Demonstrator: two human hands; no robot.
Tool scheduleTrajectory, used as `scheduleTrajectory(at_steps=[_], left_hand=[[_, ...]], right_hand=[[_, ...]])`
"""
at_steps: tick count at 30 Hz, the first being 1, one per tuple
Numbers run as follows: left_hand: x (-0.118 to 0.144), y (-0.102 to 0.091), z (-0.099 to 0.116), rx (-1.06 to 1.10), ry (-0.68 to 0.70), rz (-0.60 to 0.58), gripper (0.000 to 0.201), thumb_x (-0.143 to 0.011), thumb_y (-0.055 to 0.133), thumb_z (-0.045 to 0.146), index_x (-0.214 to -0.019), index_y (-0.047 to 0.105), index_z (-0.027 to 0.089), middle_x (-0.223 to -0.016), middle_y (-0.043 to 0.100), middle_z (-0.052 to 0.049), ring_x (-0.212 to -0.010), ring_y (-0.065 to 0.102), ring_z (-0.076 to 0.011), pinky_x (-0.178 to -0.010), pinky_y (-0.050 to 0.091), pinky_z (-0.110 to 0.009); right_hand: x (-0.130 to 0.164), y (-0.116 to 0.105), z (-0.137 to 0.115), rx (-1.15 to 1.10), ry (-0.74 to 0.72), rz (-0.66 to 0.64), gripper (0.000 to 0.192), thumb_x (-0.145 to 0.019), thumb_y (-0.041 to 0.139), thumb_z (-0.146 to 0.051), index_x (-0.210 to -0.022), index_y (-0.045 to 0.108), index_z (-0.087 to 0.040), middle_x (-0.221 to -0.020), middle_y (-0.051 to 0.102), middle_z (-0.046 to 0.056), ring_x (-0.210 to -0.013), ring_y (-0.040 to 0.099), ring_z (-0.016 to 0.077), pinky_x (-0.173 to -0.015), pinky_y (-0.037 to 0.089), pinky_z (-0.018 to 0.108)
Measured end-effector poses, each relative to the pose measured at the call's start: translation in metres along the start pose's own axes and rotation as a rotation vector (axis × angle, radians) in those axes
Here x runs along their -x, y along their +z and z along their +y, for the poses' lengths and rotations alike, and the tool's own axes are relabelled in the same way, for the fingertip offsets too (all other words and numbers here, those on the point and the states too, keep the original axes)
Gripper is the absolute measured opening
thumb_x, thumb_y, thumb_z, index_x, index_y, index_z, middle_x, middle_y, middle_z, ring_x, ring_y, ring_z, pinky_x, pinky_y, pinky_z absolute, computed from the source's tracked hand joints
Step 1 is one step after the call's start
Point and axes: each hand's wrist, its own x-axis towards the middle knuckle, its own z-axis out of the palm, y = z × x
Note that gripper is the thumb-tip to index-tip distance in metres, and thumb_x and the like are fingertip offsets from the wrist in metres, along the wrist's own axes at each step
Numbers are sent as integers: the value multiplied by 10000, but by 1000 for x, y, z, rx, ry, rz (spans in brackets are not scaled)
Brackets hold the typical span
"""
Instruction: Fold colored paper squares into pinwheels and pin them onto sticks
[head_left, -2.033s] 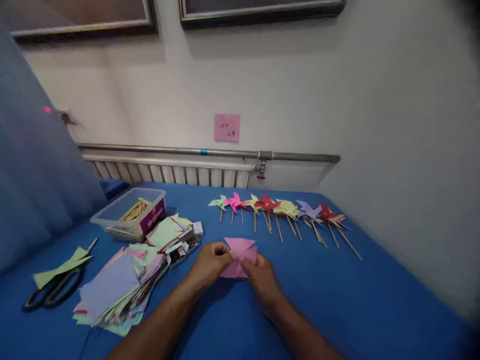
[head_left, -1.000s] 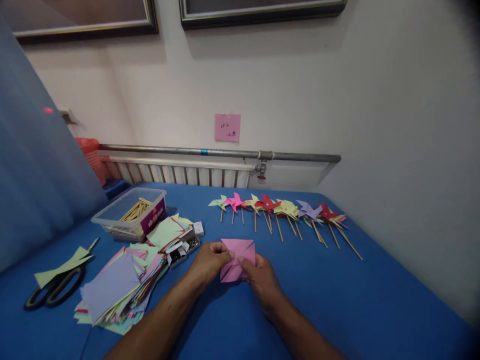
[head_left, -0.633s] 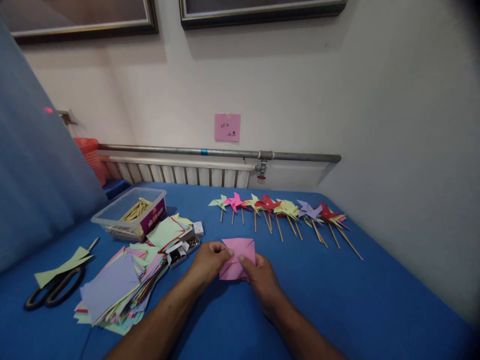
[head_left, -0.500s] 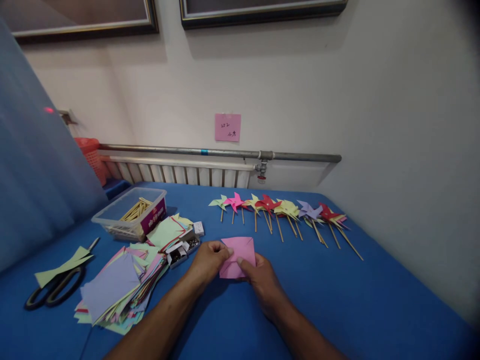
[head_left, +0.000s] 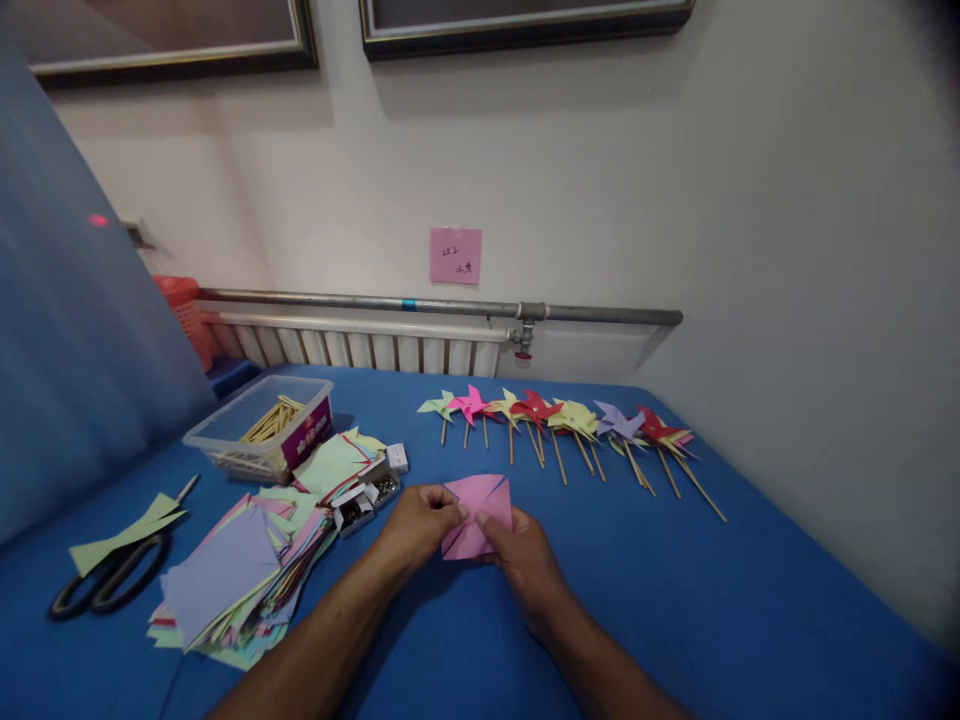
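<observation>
We have a plain pink paper square [head_left: 472, 543] against the solid blue of the desk [head_left: 675, 600]. Our pinwheels [head_left: 535, 408] show pale green, hot pink, yellow, red and lilac; lilac also tops our multicoloured paper pile [head_left: 221, 568].

At lower left, scissors [head_left: 112, 572] lie left of papers [head_left: 221, 570], a box [head_left: 307, 432] of sticks [head_left: 271, 420] behind; lower centre, a sheet [head_left: 484, 495] between the hands [head_left: 418, 520]; right of centre, pinwheels [head_left: 535, 407] behind.
</observation>
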Motion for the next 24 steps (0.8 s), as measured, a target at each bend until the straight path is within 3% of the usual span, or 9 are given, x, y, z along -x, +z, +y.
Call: scheduleTrajectory(at_steps=[11, 24], left_hand=[[-1, -1, -1, -5, -6, 18, 514, -526, 872, 642, -609, 670, 177, -561, 549, 20, -550, 404, -116, -579, 274, -287], [-5, 0, -10, -10, 24, 19, 487, -582, 897, 599, -591, 649, 181, -532, 535, 29, -529, 412, -115, -557, 269, -271]], right_hand=[[4, 0, -5, -63, 17, -48, 676, -746, 824, -797, -986, 806, -165, -882, 837, 107, -800, 793, 303, -706, 654, 399], [4, 1, -4, -79, 15, -62, 598, -761, 866, -680, -1040, 817, -154, -894, 841, 107, -797, 797, 303, -736, 661, 413]])
